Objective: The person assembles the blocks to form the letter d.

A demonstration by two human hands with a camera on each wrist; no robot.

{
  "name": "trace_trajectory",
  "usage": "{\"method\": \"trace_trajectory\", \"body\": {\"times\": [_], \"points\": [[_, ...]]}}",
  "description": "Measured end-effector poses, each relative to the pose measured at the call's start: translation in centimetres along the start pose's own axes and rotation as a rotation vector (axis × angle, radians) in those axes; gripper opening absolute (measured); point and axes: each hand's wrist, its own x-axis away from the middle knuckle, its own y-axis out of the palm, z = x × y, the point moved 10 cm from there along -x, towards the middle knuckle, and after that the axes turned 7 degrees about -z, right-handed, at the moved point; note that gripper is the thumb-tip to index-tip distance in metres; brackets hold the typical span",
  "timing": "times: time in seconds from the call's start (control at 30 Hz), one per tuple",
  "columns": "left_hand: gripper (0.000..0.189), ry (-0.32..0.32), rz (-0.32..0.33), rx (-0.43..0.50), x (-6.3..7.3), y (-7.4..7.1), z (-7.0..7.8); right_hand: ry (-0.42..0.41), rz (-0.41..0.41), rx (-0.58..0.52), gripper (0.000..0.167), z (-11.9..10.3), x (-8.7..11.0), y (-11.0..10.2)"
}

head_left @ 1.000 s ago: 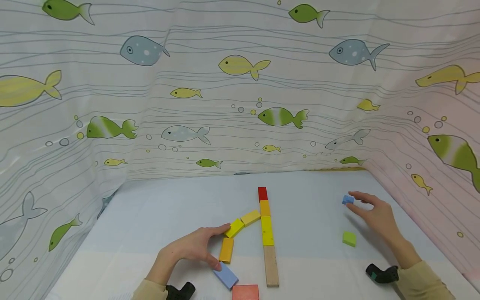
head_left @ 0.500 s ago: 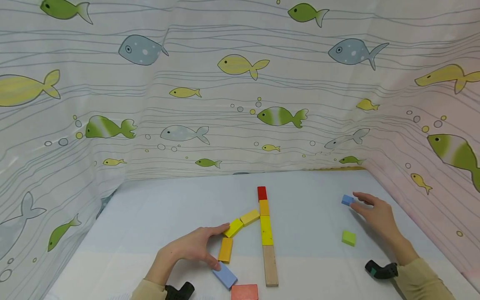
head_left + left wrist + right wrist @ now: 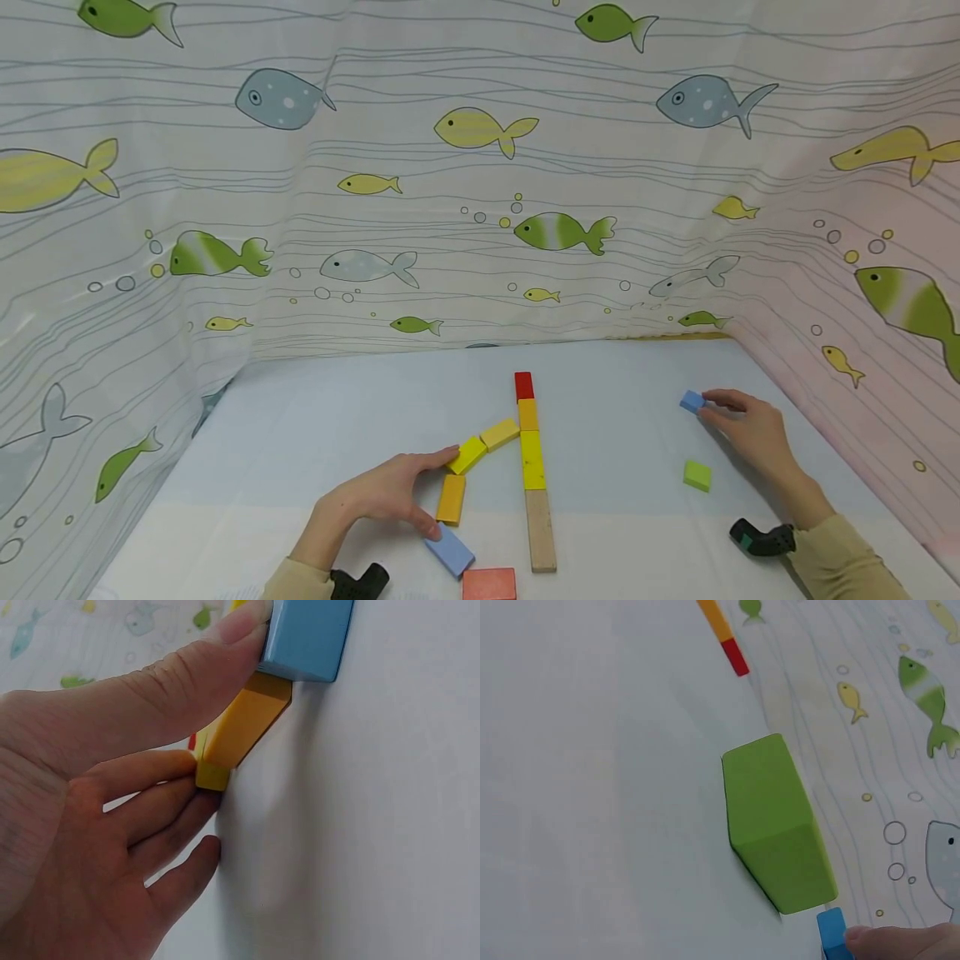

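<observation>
In the head view my left hand (image 3: 382, 496) spans a bent row of blocks. Its index fingertip touches a yellow block (image 3: 468, 456), and its thumb rests on a blue rectangular block (image 3: 452, 552). An orange block (image 3: 452, 500) lies between them. The left wrist view shows the thumb against the blue block (image 3: 311, 637), the other fingers loosely bent near the yellow end. At the far right, my right hand (image 3: 753, 429) pinches a small blue block (image 3: 692, 402) by its right end. The thumb touches that block (image 3: 831, 930) in the right wrist view; the index finger is hidden there.
A green block (image 3: 697, 476) lies nearer than the small blue one. A straight line of red (image 3: 523, 385), orange, yellow and plain wooden (image 3: 540, 531) blocks runs down the middle. A pale yellow block (image 3: 500, 434) adjoins it. A red block (image 3: 489, 584) sits at the front edge.
My right fingers drew slightly off the small blue block, then came back to it. That block has turned and shifted a little left. The left hand keeps its place.
</observation>
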Motion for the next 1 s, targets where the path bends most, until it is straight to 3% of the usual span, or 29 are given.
{"method": "trace_trajectory", "body": {"times": [1.0], "points": [[0.103,0.026,0.002,0.006,-0.01,0.05,0.45,-0.031,0.057,0.034,0.04,0.13,-0.07,0.26]]}}
